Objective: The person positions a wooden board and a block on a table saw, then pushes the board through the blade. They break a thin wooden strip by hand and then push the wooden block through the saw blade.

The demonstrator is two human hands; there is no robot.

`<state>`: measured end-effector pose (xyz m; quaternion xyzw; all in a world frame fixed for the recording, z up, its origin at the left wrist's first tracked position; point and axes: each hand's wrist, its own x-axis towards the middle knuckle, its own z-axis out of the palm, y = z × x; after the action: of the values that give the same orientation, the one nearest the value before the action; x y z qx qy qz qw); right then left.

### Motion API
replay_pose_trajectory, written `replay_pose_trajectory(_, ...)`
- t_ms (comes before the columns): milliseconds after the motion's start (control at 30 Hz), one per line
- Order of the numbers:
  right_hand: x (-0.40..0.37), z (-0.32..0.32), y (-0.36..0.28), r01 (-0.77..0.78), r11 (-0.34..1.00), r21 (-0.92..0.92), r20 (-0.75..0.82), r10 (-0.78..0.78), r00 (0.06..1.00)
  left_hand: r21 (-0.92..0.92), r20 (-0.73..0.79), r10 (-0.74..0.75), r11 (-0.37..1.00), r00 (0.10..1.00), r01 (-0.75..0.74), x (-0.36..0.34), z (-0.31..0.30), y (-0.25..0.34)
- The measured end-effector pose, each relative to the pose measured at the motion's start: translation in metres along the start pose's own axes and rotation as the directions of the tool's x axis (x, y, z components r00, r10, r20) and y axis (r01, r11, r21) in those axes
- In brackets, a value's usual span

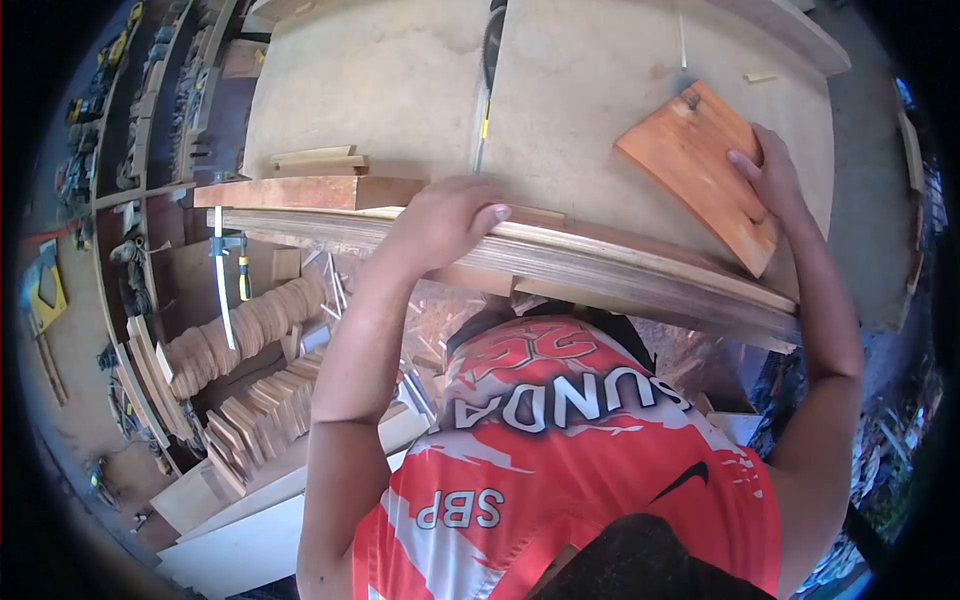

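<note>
My left hand rests over the front edge of a plywood-topped saw table, its thumb and fingers slightly apart on the wooden edge strip. Beside it lies a thick reddish-brown piece of wood along that edge. Over on the right, my right hand holds an orange-brown wooden board by its right side, thumb on top. The board lies slanted on the tabletop and has dark knots. Part of a dark round saw blade shows in the table's slot, well left of the board.
Thin wood offcuts lie at the table's left front, and a small scrap at the back right. A clamp hangs at the left edge. Stacked wood pieces stand below, near tool shelves.
</note>
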<state>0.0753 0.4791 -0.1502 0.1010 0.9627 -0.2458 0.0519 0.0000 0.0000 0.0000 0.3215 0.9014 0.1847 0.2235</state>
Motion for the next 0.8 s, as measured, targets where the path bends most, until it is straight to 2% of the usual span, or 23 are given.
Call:
replay_pose_trajectory(67,-0.01,0.008,-0.008,0.032,0.998,0.053,-0.077,-0.028,0.997,0.11,0.26,-0.191,0.98,0.947,0.167,-0.005,-0.011,0.011)
replay_pose_trajectory(100,0.021,-0.01,0.007,0.071,0.997,0.003,-0.132,-0.07,0.989,0.094,0.186,-0.161,0.985,0.969,0.146,0.029,0.005,0.0)
replay_pose_trajectory(167,0.009,-0.003,0.001,0.043,0.999,-0.006,-0.134,-0.044,0.99,0.169,0.216,-0.129,0.981,0.968,0.093,0.019,0.007,-0.003)
replay_pose_trajectory(267,0.005,0.003,-0.002,0.067,0.997,0.042,-0.132,-0.06,0.989,0.176,0.195,-0.173,0.974,0.966,0.139,0.016,0.005,0.003)
replay_pose_trajectory(333,0.01,0.013,0.013,0.075,0.997,-0.006,-0.164,-0.075,0.984,0.187,0.158,-0.178,0.971,0.971,0.147,0.018,0.0,0.005)
replay_pose_trajectory(400,0.012,0.014,0.018,0.095,0.995,0.002,-0.163,-0.093,0.982,0.168,0.227,-0.24,0.964,0.944,0.204,0.014,-0.004,0.01)
replay_pose_trajectory(433,0.012,0.014,0.017,0.082,0.997,0.004,-0.152,-0.081,0.985,0.171,0.206,-0.25,0.961,0.946,0.217,0.007,-0.004,0.009)
replay_pose_trajectory(500,0.012,0.015,0.01,0.089,0.995,0.041,-0.168,-0.08,0.982,0.136,-0.031,-0.044,0.99,0.999,0.048,-0.013,0.006,-0.003)
replay_pose_trajectory(533,0.015,0.012,-0.002,0.075,0.994,0.08,-0.174,-0.06,0.983,0.109,-0.208,0.102,0.991,0.973,-0.08,-0.029,0.011,-0.007)
replay_pose_trajectory(567,0.018,0.011,-0.018,0.1,0.992,0.078,-0.182,-0.084,0.98,0.117,-0.23,0.093,0.991,0.969,-0.068,-0.044,0.014,-0.012)
replay_pose_trajectory(600,0.014,0.003,-0.06,0.322,0.938,0.129,-0.193,-0.294,0.936,0.119,-0.324,0.135,0.988,0.936,-0.101,-0.06,0.013,-0.015)
replay_pose_trajectory(633,0.006,-0.005,-0.107,0.519,0.835,0.18,-0.208,-0.484,0.85,0.123,-0.407,0.174,0.983,0.897,-0.135,-0.076,0.012,-0.016)
replay_pose_trajectory(667,0.0,-0.016,-0.157,0.627,0.757,0.183,-0.177,-0.602,0.779,0.146,-0.482,0.156,0.984,0.862,-0.097,-0.09,0.008,-0.015)
replay_pose_trajectory(700,-0.003,-0.024,-0.208,0.72,0.669,0.186,-0.148,-0.705,0.694,0.153,-0.487,0.157,0.984,0.859,-0.093,-0.103,0.003,-0.017)
replay_pose_trajectory(767,0.01,-0.015,-0.29,0.729,0.517,0.449,-0.112,-0.777,0.62,0.094,-0.632,0.049,0.995,0.773,0.013,-0.124,-0.007,-0.024)
replay_pose_trajectory(800,0.025,0.002,-0.328,0.753,0.432,0.497,-0.199,-0.787,0.583,0.096,-0.641,0.053,0.995,0.766,0.012,-0.131,-0.011,-0.029)
